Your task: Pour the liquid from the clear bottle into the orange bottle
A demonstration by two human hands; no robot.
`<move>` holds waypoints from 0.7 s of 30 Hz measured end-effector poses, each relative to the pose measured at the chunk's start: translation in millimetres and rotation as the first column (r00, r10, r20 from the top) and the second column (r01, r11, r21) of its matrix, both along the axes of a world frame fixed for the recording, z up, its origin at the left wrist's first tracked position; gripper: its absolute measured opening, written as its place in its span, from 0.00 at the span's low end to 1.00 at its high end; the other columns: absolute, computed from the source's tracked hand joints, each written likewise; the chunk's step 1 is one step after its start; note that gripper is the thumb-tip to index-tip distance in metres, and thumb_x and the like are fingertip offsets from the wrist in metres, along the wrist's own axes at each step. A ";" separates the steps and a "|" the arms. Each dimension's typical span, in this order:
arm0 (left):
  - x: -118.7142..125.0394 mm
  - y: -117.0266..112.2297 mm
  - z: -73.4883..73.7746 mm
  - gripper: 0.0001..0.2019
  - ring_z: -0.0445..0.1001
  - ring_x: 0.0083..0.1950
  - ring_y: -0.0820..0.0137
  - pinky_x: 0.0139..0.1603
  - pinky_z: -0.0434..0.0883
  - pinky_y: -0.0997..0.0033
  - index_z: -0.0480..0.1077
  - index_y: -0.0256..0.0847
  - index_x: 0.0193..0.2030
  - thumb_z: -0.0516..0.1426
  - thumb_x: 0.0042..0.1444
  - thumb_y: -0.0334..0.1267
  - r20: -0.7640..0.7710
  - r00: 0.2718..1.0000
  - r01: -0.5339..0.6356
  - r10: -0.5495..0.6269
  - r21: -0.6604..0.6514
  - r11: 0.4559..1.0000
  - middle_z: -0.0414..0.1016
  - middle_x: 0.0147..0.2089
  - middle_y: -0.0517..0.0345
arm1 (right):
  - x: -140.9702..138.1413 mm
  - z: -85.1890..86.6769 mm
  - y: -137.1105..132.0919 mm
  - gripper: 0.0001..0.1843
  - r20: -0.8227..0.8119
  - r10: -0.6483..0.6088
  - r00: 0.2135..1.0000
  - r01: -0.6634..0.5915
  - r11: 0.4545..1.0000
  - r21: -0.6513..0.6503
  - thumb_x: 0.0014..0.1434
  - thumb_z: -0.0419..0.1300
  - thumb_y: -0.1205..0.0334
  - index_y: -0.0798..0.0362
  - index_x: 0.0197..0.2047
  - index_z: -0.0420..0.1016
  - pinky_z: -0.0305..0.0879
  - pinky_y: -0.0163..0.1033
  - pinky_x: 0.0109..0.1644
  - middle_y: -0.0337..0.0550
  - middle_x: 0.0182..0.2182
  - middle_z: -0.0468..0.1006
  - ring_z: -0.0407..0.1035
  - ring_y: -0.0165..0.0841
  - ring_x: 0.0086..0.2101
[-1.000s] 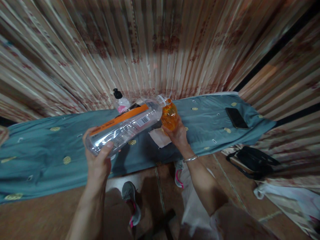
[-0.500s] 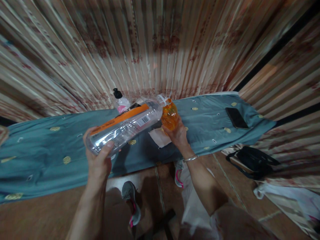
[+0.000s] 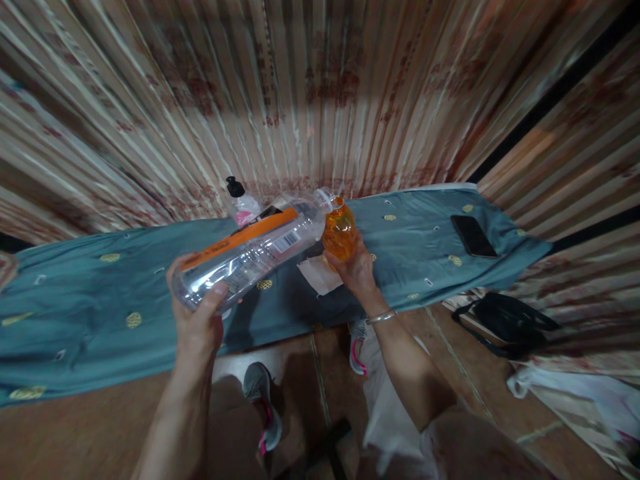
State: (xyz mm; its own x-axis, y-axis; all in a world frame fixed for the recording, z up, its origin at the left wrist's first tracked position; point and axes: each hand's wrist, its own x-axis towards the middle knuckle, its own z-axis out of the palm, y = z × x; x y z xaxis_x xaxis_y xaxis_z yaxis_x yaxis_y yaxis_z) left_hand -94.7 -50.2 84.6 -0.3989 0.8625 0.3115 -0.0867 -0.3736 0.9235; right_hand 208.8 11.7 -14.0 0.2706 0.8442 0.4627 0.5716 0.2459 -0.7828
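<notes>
My left hand (image 3: 197,320) is closed round the base of a large clear plastic bottle (image 3: 250,257) with an orange label and a barcode. The bottle is tilted, its neck up to the right, at the mouth of a small orange bottle (image 3: 339,233). Whether the two mouths touch, I cannot tell. My right hand (image 3: 356,267), with a bangle at the wrist, grips the orange bottle, which stands nearly upright. Beneath it lies a pale cloth or paper piece (image 3: 320,275). Behind the large bottle stands a clear pump bottle (image 3: 245,205) with a black top, partly hidden.
A teal patterned cloth (image 3: 100,300) covers the long narrow table. On its right end lies a black phone (image 3: 473,235). Pleated curtains (image 3: 310,100) hang close behind. A black bag (image 3: 510,323) rests low at the right, near a white cloth (image 3: 575,397).
Almost nothing differs. Both hands and both bottles keep their positions, with the large bottle still tilted toward the orange one.
</notes>
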 end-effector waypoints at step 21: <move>2.2 1.6 1.5 0.40 0.82 0.39 0.67 0.27 0.79 0.77 0.78 0.47 0.56 0.85 0.36 0.54 0.021 1.000 -0.001 0.000 0.018 1.000 0.85 0.48 0.56 | 0.3 -0.1 -0.1 0.46 0.004 0.002 1.000 -0.002 1.000 0.003 0.64 0.82 0.41 0.53 0.76 0.74 0.83 0.69 0.71 0.63 0.66 0.88 0.85 0.60 0.66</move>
State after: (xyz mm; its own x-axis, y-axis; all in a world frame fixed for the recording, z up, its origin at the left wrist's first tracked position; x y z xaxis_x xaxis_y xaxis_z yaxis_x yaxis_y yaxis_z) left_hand -92.5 -48.7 86.1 -0.4060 0.8566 0.3185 -0.1056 -0.3902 0.9147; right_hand 209.1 11.6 -14.1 0.2674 0.8432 0.4663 0.5742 0.2492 -0.7799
